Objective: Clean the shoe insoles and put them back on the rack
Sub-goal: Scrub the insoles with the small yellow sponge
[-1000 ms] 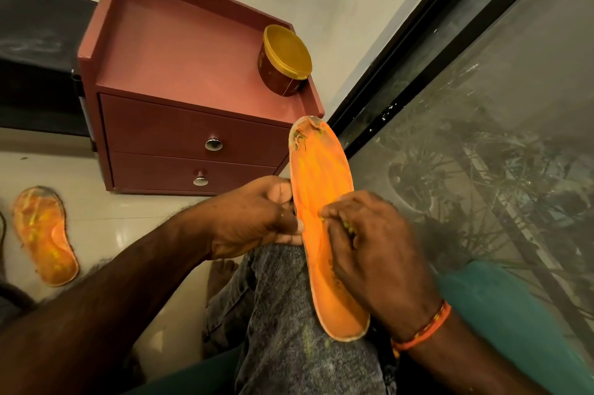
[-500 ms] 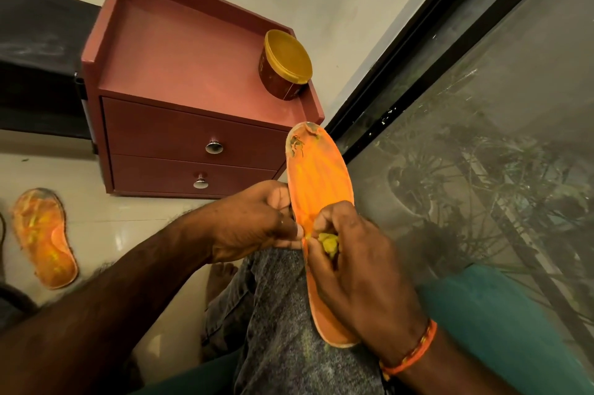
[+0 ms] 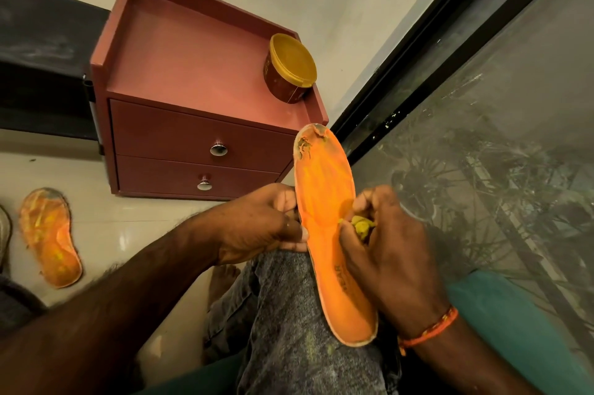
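Since a moment ago our right hand (image 3: 390, 253), pinching a yellow cloth wad (image 3: 361, 225), has slid off toward the orange insole (image 3: 331, 227)'s edge, while our left hand (image 3: 260, 224) grips the opposite edge to brace it on our knee (image 3: 289, 314).

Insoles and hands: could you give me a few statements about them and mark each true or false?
1. The left hand grips the insole on the knee. True.
2. The right hand is empty. False: its fingers pinch a yellow wad.
3. A second insole lies on the floor. True.
4. The tub stands on the floor. False: it stands on the cabinet.
5. The drawers are open. False: both are closed.
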